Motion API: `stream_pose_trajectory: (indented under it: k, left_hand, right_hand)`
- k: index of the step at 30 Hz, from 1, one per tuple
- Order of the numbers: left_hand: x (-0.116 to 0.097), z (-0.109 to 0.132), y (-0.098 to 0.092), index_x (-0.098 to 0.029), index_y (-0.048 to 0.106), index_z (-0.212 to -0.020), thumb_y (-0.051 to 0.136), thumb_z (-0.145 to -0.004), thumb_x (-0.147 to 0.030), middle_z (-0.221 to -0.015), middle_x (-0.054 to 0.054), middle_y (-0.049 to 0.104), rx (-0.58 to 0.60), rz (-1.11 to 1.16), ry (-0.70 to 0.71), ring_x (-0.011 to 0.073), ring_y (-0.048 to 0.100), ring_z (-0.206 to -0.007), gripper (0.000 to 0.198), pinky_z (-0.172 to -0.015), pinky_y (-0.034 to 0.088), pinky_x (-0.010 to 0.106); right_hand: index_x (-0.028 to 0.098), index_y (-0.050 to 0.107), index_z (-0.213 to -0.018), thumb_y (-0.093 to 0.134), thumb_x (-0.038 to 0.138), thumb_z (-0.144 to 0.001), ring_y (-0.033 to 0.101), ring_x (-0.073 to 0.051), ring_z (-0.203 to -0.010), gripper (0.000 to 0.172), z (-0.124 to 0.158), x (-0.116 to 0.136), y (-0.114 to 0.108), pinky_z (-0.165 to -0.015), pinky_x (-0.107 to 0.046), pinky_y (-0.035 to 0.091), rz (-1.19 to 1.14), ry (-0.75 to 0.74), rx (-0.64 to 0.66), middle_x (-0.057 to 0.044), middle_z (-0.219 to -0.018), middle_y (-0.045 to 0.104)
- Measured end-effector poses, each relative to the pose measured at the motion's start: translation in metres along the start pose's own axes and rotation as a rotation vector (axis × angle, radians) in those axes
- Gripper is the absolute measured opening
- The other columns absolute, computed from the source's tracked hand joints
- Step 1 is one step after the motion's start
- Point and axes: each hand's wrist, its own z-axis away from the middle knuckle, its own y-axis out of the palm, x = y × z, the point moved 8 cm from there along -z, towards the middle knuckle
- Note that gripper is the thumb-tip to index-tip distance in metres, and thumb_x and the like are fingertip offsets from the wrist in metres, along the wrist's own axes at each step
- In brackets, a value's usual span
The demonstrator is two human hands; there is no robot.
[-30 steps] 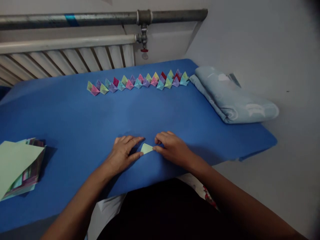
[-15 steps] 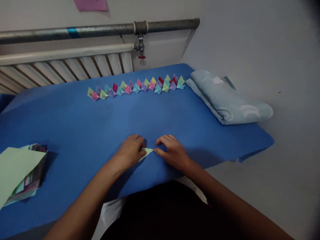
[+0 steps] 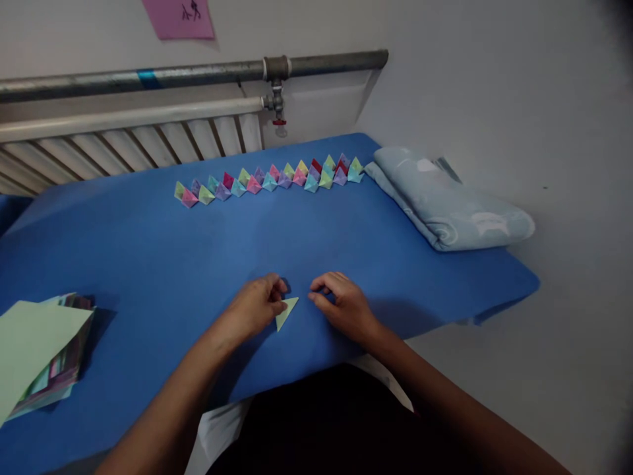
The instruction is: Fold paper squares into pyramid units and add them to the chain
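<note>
A small folded triangle of pale green paper (image 3: 287,314) is at the front of the blue surface. My left hand (image 3: 258,300) has its thumb and fingers closed on the paper's left side, covering part of it. Just right of the paper's tip is my right hand (image 3: 343,305), its fingers curled with a gap between thumb and fingertips, touching nothing. Further back, several folded paper boats (image 3: 270,181) in pink, green, purple, blue, yellow and red stand in a long double row.
At the left lies a stack of coloured paper sheets (image 3: 42,343), a pale green one on top. A folded light blue blanket (image 3: 452,201) sits at the right by the wall. Behind the blue-covered surface (image 3: 198,257) are a radiator (image 3: 143,144) and a metal pipe (image 3: 208,75).
The right hand has come off the paper's tip, leaving a small gap. More of the green triangle now shows below the left fingers. The view has tilted up slightly.
</note>
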Motion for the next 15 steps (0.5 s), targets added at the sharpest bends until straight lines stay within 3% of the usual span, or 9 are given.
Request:
stream_pose_trajectory:
  k: [2,6,10,15]
  left_hand:
    - [0.0,-0.004,0.0,-0.02,0.06,-0.078,0.066,-0.063,-0.014,-0.062,-0.005,0.054,0.016,0.163,0.017,0.0112,0.047,-0.055,0.017,-0.056,0.035,0.026]
    - [-0.011,-0.02,-0.013,-0.018,0.061,-0.075,0.075,-0.057,-0.021,-0.062,-0.004,0.056,-0.05,0.492,0.085,0.0101,0.05,-0.058,0.022,-0.06,0.039,0.025]
    - [-0.018,-0.043,-0.034,-0.017,0.061,-0.068,0.08,-0.049,-0.023,-0.059,-0.004,0.057,-0.203,0.654,0.136,0.0095,0.051,-0.057,0.028,-0.059,0.041,0.024]
    - [-0.009,-0.057,-0.05,-0.017,0.062,-0.071,0.082,-0.051,-0.029,-0.063,-0.004,0.059,-0.332,0.738,0.184,0.0087,0.052,-0.059,0.031,-0.059,0.041,0.022]
  right_hand:
    - [0.021,0.061,-0.081,0.06,0.023,-0.081,0.055,-0.016,-0.077,0.003,-0.002,-0.002,0.001,-0.074,-0.031,0.042,-0.067,0.045,0.003,-0.002,-0.081,0.065]
    - [0.022,0.059,-0.096,0.064,0.034,-0.077,0.057,-0.015,-0.077,0.024,-0.022,-0.012,0.016,-0.071,-0.029,0.044,-0.433,0.23,0.039,-0.001,-0.084,0.064]
    - [0.021,0.054,-0.079,0.065,0.038,-0.072,0.052,-0.011,-0.064,0.021,-0.059,-0.015,0.036,-0.06,-0.024,0.041,-0.708,0.334,0.087,0.004,-0.069,0.056]
    - [0.021,0.053,-0.071,0.067,0.039,-0.069,0.043,-0.009,-0.055,0.023,-0.093,-0.016,0.047,-0.051,-0.022,0.032,-0.74,0.332,0.084,0.006,-0.061,0.049]
